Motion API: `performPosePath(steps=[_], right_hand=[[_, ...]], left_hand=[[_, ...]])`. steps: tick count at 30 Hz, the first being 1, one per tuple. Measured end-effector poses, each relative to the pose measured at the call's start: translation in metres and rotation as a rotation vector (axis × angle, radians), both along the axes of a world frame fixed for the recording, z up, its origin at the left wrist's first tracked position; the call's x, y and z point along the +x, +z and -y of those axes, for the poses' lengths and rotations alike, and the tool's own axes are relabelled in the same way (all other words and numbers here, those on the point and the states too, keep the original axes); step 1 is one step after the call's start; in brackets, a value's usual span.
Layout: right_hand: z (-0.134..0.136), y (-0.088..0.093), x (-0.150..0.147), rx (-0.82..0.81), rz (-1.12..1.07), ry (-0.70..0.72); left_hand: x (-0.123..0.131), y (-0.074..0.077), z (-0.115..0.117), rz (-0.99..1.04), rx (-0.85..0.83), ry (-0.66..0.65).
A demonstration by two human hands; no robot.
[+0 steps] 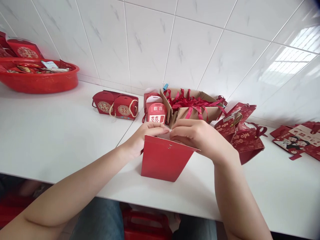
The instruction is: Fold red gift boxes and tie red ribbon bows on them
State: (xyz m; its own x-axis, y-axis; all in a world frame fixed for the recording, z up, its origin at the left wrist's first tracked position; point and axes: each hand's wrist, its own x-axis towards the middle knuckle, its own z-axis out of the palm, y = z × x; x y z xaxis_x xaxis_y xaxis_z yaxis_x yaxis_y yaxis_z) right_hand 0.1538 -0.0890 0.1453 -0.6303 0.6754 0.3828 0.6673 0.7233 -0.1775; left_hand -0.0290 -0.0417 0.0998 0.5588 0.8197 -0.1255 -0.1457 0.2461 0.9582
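Note:
A red paper gift bag (163, 160) stands upright on the white counter (57, 133) right in front of me. Two small holes show near its top edge. My left hand (143, 135) is closed on the bag's top rim at the left. Pinching the same rim from the right is my right hand (197, 135), its fingers curled together. Both hands meet over the bag's mouth, and the inside of the bag is hidden.
Behind the bag a cardboard box (192, 106) holds red ribbons. Small red favour boxes (116, 106) and a red-and-white box (155, 111) stand to the left. More red bags (246, 136) lie at the right; a red basin (37, 78) sits far left.

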Motion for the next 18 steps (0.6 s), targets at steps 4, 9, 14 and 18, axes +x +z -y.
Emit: performPosePath(steps=[4, 9, 14, 18], right_hand=[[0.0, -0.001, 0.0, -0.014, 0.001, -0.018], [0.001, -0.003, 0.003, -0.015, -0.066, -0.041], [0.005, -0.001, 0.005, -0.069, -0.103, -0.112], [0.01, 0.001, 0.002, -0.03, -0.079, -0.121]], left_hand=[[-0.001, -0.003, 0.0, 0.004, 0.06, -0.004], [0.0, -0.002, 0.005, -0.01, 0.174, 0.062], [0.0, 0.0, 0.011, -0.029, 0.398, 0.092], [-0.002, -0.002, 0.013, -0.074, 0.483, 0.115]])
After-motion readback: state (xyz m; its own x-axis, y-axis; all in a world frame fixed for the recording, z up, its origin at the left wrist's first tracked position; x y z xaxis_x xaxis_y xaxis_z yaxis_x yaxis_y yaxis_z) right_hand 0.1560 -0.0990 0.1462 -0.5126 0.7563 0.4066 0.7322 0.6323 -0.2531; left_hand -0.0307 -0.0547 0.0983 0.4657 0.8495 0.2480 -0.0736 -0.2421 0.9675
